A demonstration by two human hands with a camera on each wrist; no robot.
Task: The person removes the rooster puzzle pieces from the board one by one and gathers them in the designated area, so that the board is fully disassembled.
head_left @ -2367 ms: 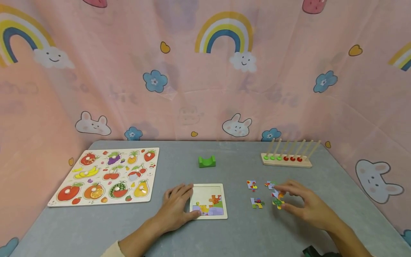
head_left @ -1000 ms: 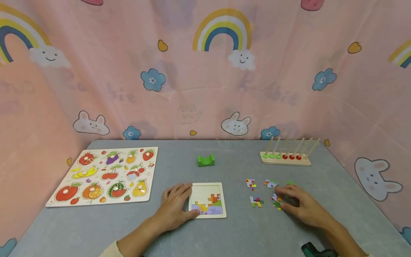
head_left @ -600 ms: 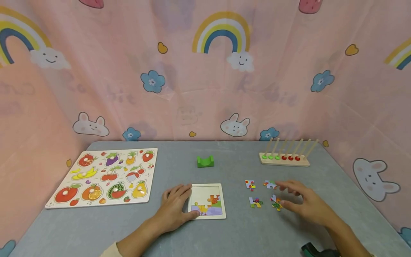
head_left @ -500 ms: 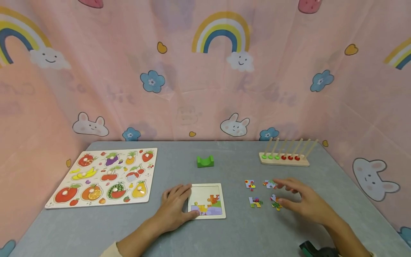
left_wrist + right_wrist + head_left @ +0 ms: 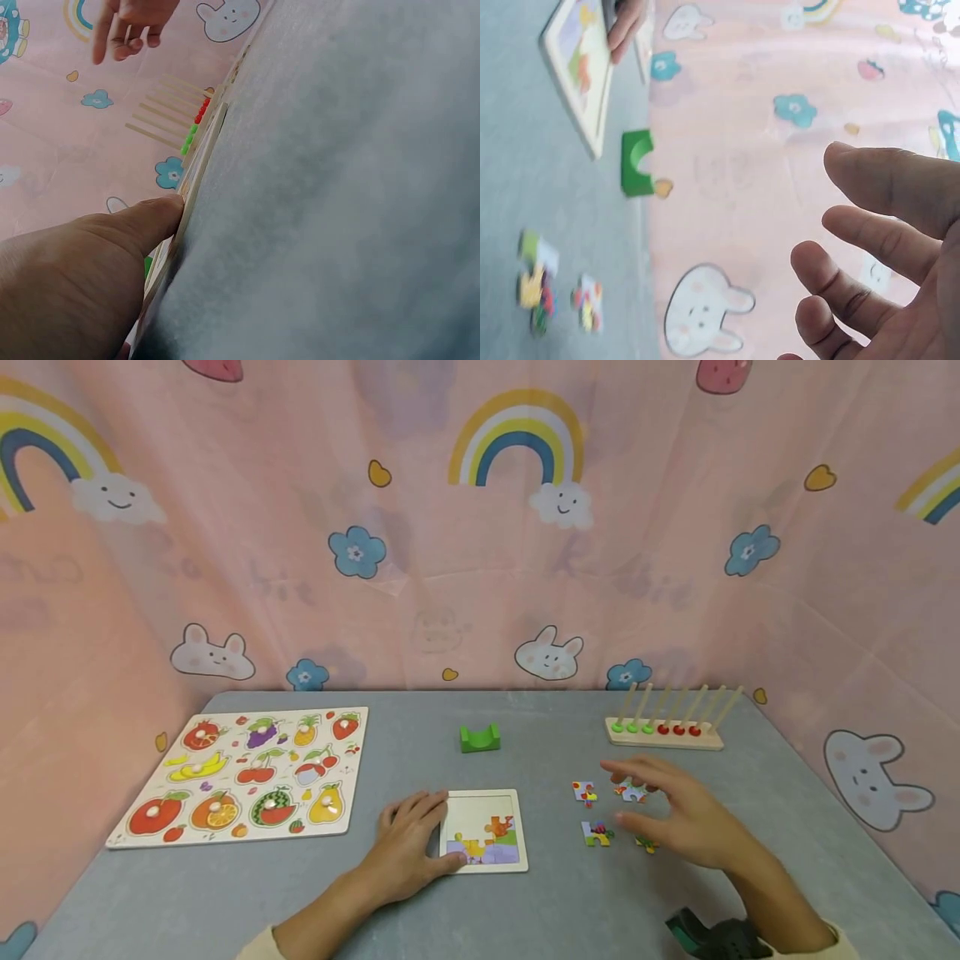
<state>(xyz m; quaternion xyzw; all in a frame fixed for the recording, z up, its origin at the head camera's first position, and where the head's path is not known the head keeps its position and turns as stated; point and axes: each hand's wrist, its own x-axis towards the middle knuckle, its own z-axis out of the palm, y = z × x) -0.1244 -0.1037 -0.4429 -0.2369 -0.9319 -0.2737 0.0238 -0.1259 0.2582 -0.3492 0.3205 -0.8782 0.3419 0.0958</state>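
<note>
My left hand point(image 5: 408, 847) rests on the left side of a small wooden jigsaw tray point(image 5: 522, 831), its thumb on the near left corner. In the left wrist view the thumb point(image 5: 154, 221) lies along the tray's edge. Joined jigsaw pieces point(image 5: 491, 852) fill the tray's lower part, in purple, yellow and orange. My right hand point(image 5: 686, 818) hovers over loose jigsaw pieces, fingers spread and holding nothing. Two pieces lie to its left, a flowered one point(image 5: 584, 791) and a green-purple one point(image 5: 596, 833). Two more, a far piece point(image 5: 630, 791) and a near piece point(image 5: 647, 843), are partly hidden by the hand.
A fruit peg puzzle board point(image 5: 247, 777) lies at the left. A green notched block point(image 5: 480, 739) stands behind the tray. At the back right is a wooden peg rack point(image 5: 663, 735) with green and red beads. A black device point(image 5: 720, 937) sits at my right wrist.
My right hand has shifted left across the loose pieces, its fingers spread wider. It now covers part of the two right-hand pieces. My left hand and the tray stay put.
</note>
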